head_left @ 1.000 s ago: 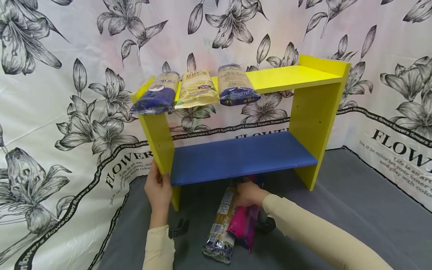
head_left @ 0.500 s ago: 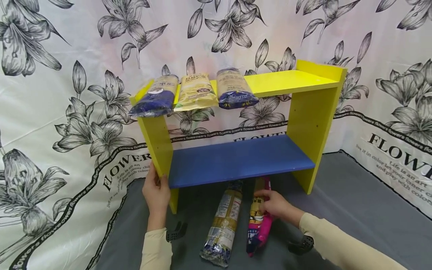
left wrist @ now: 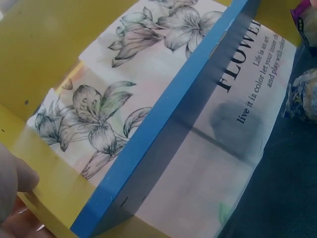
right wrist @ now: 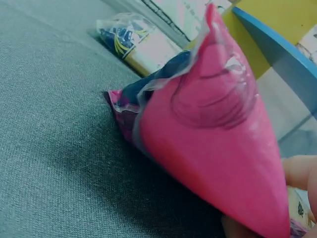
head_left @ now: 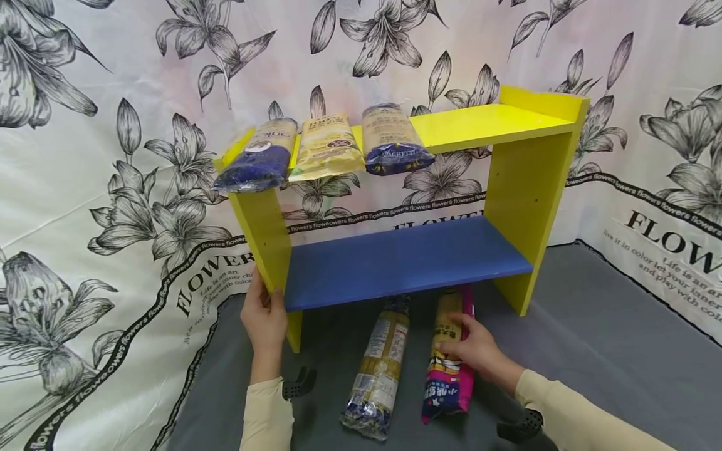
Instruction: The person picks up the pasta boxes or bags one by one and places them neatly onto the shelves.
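My left hand (head_left: 265,322) grips the front edge of the yellow left side panel (head_left: 261,241) of a two-tier shelf, thumb in front and fingers behind. My right hand (head_left: 474,347) holds a pink bag of noodles (head_left: 445,382) by its right side, its upper end under the blue shelf board (head_left: 406,263). In the right wrist view the bag's plain pink face (right wrist: 213,134) fills the middle, fingers at its lower right edge. To the left of it a clear pack of spaghetti (head_left: 376,376) lies on the grey cloth, its far end under the board.
On the yellow top board (head_left: 479,128) lie a blue-ended pasta pack (head_left: 259,156), a yellow pack (head_left: 328,147) and a pack marked spaghetti (head_left: 395,141), all overhanging the front edge. The yellow right side panel (head_left: 527,213) stands beyond the pink bag. A flower-print curtain (head_left: 141,188) hangs behind.
My right hand has moved right with the pink bag, parting it from the clear spaghetti pack; the bag's printed face has turned into view. My left hand has stayed on the side panel.
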